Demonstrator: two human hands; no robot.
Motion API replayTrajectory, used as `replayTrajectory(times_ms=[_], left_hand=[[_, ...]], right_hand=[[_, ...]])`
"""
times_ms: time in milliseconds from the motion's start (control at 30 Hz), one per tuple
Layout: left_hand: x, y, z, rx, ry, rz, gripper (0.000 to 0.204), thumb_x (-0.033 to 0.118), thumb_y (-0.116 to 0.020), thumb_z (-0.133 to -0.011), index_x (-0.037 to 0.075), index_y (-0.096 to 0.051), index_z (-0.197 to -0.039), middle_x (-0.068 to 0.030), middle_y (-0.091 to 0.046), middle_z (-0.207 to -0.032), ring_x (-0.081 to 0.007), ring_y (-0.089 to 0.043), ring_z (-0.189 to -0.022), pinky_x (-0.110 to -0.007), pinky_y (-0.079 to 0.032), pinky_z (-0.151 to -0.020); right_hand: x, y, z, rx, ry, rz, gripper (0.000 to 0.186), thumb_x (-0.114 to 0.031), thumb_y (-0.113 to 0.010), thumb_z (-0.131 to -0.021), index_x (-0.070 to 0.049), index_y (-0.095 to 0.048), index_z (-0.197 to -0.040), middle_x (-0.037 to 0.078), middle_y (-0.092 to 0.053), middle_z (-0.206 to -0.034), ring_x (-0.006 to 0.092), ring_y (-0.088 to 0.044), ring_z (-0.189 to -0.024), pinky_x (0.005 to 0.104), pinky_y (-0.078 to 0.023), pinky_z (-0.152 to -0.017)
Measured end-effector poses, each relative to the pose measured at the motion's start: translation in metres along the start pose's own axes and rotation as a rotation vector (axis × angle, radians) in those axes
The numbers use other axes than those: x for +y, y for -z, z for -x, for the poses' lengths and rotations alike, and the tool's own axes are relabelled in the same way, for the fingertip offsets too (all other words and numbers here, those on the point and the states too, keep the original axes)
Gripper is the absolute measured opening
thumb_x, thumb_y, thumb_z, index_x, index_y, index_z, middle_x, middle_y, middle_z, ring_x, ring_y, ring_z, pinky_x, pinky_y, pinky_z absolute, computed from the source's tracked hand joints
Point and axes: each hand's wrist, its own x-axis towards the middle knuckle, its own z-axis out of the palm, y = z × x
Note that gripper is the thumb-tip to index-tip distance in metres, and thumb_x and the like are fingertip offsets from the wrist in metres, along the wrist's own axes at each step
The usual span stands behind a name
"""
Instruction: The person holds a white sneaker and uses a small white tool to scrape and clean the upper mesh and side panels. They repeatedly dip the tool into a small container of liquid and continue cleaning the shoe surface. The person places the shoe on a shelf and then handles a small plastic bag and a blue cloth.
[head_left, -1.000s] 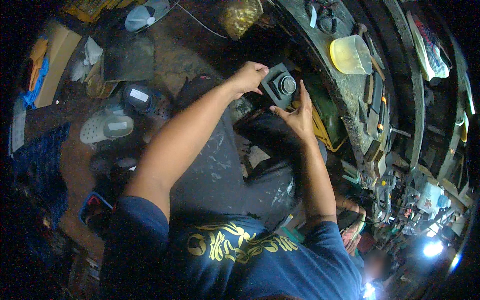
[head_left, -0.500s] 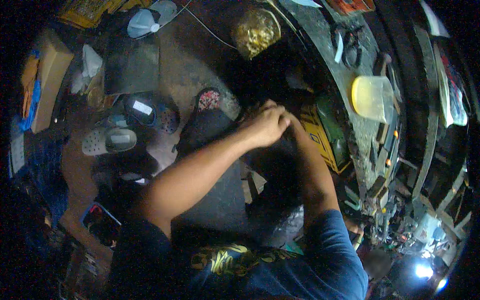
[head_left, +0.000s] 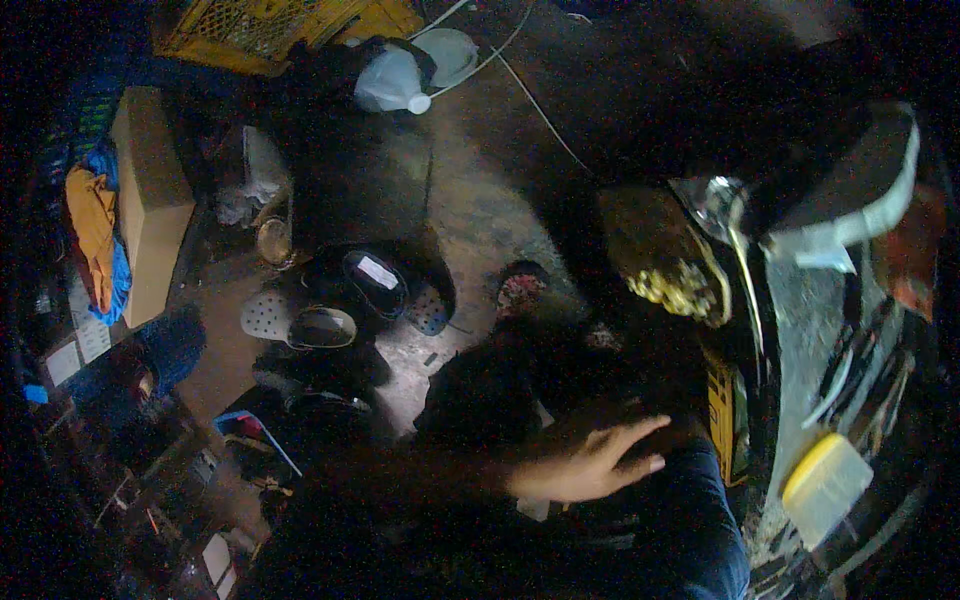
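Note:
My left hand [head_left: 590, 465] reaches across from the left, low in the view. Its fingers are apart and point right, and I see nothing in them. The fingertips are by the dark blue cloth [head_left: 708, 505] at my right side; I cannot tell whether they touch it. My right hand does not show. Beyond the left hand the floor area is in deep shadow, with a red-and-white patterned round patch [head_left: 522, 288] on a dark thing.
Clogs, one grey [head_left: 325, 327] and one dark [head_left: 375, 285], lie on the floor to the left. A cardboard box [head_left: 160, 220] stands farther left, a white jug [head_left: 390, 80] at the back. On the right, a yellow-lidded clear tub [head_left: 830, 490] is on the cluttered bench [head_left: 810, 330].
My hands were together farther ahead; now the left has come back near my body, fingers apart, and the right is out of sight. The view has shifted, so surroundings sit lower and rightward.

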Motion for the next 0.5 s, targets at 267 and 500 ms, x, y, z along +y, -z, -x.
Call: replayTrajectory(times_ms=[267, 500], left_hand=[[0.018, 0.022, -0.004, -0.331, 0.076, 0.207, 0.062, 0.030, -0.059, -0.106, 0.006, -0.035, -0.159, -0.0219, -0.042, -0.160, -0.0352, -0.042, -0.148, -0.044, -0.034, -0.123], [0.018, 0.033, -0.011, -0.422, 0.311, 0.270, 0.065, 0.030, -0.061, -0.105, 0.008, -0.035, -0.160, -0.0230, -0.050, -0.153, -0.0335, -0.054, -0.138, -0.042, -0.043, -0.115]], right_hand=[[-0.009, 0.002, 0.014, -0.015, -0.009, -0.010, 0.046, -0.040, -0.076, -0.089, 0.002, -0.072, -0.108, 0.021, -0.074, -0.093, 0.0348, -0.072, -0.090, 0.0473, -0.056, -0.081], [-0.015, -0.007, 0.003, -0.039, 0.016, -0.013, 0.043, -0.040, -0.073, -0.092, 0.001, -0.073, -0.105, 0.021, -0.074, -0.091, 0.0340, -0.072, -0.087, 0.0473, -0.056, -0.080]])
